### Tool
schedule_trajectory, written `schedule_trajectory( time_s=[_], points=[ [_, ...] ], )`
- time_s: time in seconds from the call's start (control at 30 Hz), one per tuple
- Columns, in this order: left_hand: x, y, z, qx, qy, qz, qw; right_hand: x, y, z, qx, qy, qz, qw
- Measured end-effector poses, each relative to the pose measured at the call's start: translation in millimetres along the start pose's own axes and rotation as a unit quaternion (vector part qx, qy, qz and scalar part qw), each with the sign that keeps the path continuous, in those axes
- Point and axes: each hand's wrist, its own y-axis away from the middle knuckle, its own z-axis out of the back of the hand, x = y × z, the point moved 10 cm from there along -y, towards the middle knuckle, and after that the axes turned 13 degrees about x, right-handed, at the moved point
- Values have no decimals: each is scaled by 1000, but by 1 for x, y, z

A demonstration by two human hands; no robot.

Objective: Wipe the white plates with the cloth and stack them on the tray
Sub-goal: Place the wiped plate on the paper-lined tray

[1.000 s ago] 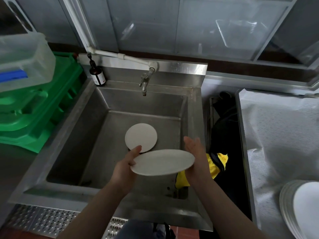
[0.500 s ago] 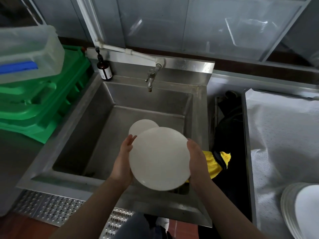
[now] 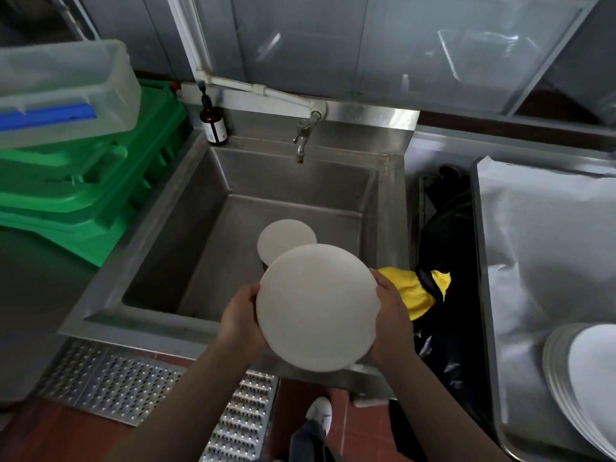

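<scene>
At far left, green crates (image 3: 83, 195) are stacked with a clear plastic bin (image 3: 63, 91) on top, well apart from the work. Right of them is the steel sink (image 3: 160, 235), a brown bottle (image 3: 213, 125) on its far rim, with another white plate (image 3: 283, 241) lying low in the basin, probably waiting its turn. Over the sink's near edge the left hand (image 3: 241, 323) grips the left rim of the held plate (image 3: 316, 308), which is tilted up toward the camera (likely to check its face). The right hand (image 3: 391, 323) clasps the opposite rim; the yellow cloth (image 3: 410, 291) shows just behind it. At near right, the lined tray (image 3: 533, 235) carries the plate stack (image 3: 580, 371), seemingly the finished ones.
</scene>
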Motion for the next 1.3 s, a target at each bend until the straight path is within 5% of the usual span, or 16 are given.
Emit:
schedule_trajectory(
  time_s=[0.13,0.53,0.9,1.3],
  points=[
    [9,19,8,21,-13,-4,1000,-19,29,12,-22,-38,-18,999],
    [45,73,4,95,-137,-38,985,2,127,64,-102,225,78,966],
    [107,74,-88,119,-251,-29,960,30,144,184,-132,330,68,932],
    [199,76,-264,156,-336,-79,925,105,153,369,-175,424,69,886]
  ],
)
